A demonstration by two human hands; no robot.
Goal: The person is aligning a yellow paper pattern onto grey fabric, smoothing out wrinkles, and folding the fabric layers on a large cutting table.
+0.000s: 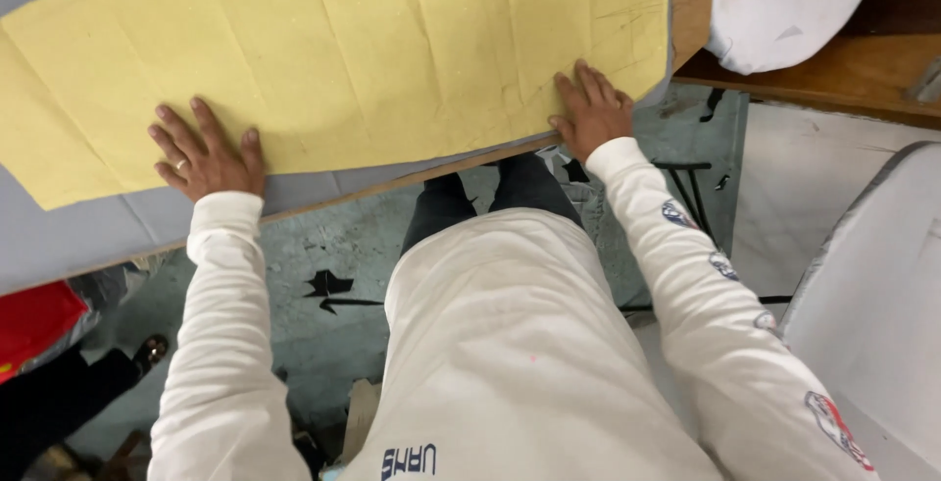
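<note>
A large creased yellow paper pattern (333, 50) lies flat on a grey fabric sheet (59, 236) that covers a wooden table. My left hand (204, 151) rests palm down on the paper's near edge at the left, fingers spread, a ring on one finger. My right hand (591, 108) presses flat on the paper's near right corner, close to the table's edge. Neither hand holds anything. Both arms wear long white sleeves.
The table's wooden front edge (412, 179) runs diagonally before me. A white cloth bundle (784, 0) sits on a wooden surface at top right. A white padded object (872, 304) stands at the right. Red fabric (34, 324) and a dark shoe lie low at the left on a greenish floor.
</note>
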